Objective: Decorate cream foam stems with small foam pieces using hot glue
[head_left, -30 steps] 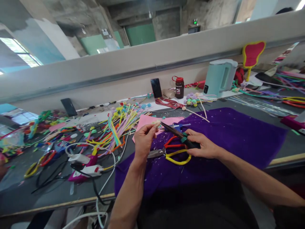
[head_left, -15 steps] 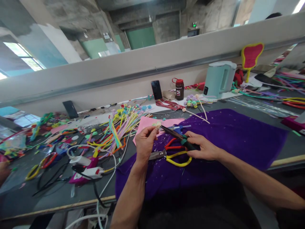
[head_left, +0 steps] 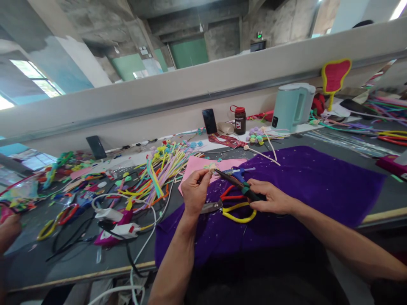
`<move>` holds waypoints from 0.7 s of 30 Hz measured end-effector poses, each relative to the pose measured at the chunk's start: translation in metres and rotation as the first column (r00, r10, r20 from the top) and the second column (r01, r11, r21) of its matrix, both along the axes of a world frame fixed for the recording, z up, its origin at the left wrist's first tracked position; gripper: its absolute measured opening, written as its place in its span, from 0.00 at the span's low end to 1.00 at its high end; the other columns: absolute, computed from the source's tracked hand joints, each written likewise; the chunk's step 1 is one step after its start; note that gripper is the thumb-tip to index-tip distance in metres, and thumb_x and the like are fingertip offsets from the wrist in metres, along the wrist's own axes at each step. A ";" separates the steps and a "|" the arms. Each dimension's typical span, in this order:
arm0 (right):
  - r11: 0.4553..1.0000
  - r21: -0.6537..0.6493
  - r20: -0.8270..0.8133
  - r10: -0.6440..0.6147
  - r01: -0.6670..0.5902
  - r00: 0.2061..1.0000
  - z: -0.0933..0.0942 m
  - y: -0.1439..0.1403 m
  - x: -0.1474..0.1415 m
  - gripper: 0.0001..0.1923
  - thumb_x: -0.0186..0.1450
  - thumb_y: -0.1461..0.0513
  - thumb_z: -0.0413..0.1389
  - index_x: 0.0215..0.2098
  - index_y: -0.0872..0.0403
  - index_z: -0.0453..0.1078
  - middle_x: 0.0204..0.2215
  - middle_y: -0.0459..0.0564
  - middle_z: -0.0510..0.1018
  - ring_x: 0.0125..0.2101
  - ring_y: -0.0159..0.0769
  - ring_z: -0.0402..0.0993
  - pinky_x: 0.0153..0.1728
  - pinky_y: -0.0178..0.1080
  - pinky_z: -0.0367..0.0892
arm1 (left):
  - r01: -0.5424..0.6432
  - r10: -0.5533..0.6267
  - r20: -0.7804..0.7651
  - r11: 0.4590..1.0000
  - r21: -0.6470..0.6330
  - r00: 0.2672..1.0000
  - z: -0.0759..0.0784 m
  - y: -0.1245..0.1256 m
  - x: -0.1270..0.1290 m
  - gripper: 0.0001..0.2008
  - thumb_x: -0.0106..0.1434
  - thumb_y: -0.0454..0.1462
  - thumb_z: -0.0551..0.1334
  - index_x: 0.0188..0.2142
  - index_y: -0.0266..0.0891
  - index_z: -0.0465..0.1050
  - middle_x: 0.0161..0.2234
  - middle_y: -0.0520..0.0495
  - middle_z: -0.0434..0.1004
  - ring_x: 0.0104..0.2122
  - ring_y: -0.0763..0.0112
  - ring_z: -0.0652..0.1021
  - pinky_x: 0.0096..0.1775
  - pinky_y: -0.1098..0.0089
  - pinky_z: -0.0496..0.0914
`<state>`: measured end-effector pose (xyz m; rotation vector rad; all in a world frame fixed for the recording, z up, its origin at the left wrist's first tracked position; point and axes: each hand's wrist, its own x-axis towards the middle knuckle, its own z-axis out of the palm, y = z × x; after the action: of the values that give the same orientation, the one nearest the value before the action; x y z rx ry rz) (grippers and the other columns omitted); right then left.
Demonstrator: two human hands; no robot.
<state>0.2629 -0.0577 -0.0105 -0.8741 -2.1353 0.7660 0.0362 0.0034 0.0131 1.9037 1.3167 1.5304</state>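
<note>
Between the thumb and fingers of my left hand (head_left: pixel 196 189) is a small cream fuzzy piece (head_left: pixel 211 166), too small to make out exactly. My right hand (head_left: pixel 270 195) is wrapped round the dark green handles of long-nosed pliers (head_left: pixel 233 178). Their jaw tips reach the cream piece at my left fingertips. Scissors (head_left: pixel 239 212) with one red and one yellow handle lie below the pliers on a purple cloth (head_left: pixel 311 182). Behind them, a blue glue gun (head_left: pixel 239 173) is partly hidden by the pliers. A pink sheet (head_left: pixel 194 166) lies under the fingertips of my left hand.
A heap of coloured pipe cleaners (head_left: pixel 162 171) lies to the left. Nearer are a power strip (head_left: pixel 122 231), looping cables and other scissors (head_left: pixel 57 222). At the back stand a phone (head_left: pixel 209 121), a bottle (head_left: pixel 240 120) and a kettle (head_left: pixel 292 106). Another person's hand (head_left: pixel 9 231) shows far left.
The other person's hand at the far left has come further into view. My hands and the pliers stay almost in place, with the plier tips shifted very slightly.
</note>
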 end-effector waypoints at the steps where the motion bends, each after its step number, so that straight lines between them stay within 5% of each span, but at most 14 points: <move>1: 1.000 -0.006 0.000 0.009 -0.009 1.000 -0.001 0.000 0.001 0.03 0.58 0.64 0.53 0.29 0.58 0.66 0.29 0.47 0.63 0.31 0.32 0.61 0.32 0.34 0.58 | 0.004 -0.004 -0.006 1.000 0.001 1.000 0.000 0.000 0.000 0.10 0.54 0.41 0.61 0.32 0.38 0.75 0.27 0.50 0.76 0.23 0.76 0.73 0.27 0.75 0.68; 9: 0.979 -0.173 -0.117 0.084 -0.104 0.990 -0.003 0.005 0.007 0.07 0.57 0.61 0.54 0.25 0.58 0.64 0.28 0.46 0.63 0.29 0.30 0.59 0.31 0.34 0.57 | 0.068 -0.068 -0.033 0.998 0.006 0.997 0.001 0.002 -0.005 0.10 0.54 0.41 0.61 0.32 0.39 0.75 0.27 0.51 0.76 0.22 0.76 0.73 0.26 0.75 0.67; 16: 0.858 -0.467 -0.272 0.090 -0.213 0.958 -0.002 0.006 0.012 0.07 0.55 0.61 0.54 0.25 0.59 0.66 0.26 0.46 0.66 0.23 0.27 0.59 0.24 0.32 0.55 | 0.133 -0.134 -0.014 0.991 -0.031 0.991 0.001 0.002 -0.005 0.09 0.55 0.40 0.61 0.32 0.38 0.75 0.26 0.51 0.75 0.20 0.77 0.72 0.25 0.75 0.66; 21: 0.801 -0.515 -0.357 0.122 -0.305 0.926 -0.007 0.010 0.017 0.10 0.55 0.59 0.54 0.23 0.59 0.66 0.18 0.44 0.65 0.21 0.28 0.59 0.27 0.34 0.57 | 0.136 -0.137 -0.033 0.990 -0.041 0.990 -0.001 0.003 -0.006 0.09 0.55 0.40 0.60 0.31 0.38 0.75 0.25 0.51 0.75 0.21 0.77 0.72 0.26 0.75 0.67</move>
<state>0.2796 -0.0473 -0.0173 -0.7308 -1.7572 1.6041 0.0302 0.0068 0.0125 1.9616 1.1951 1.4006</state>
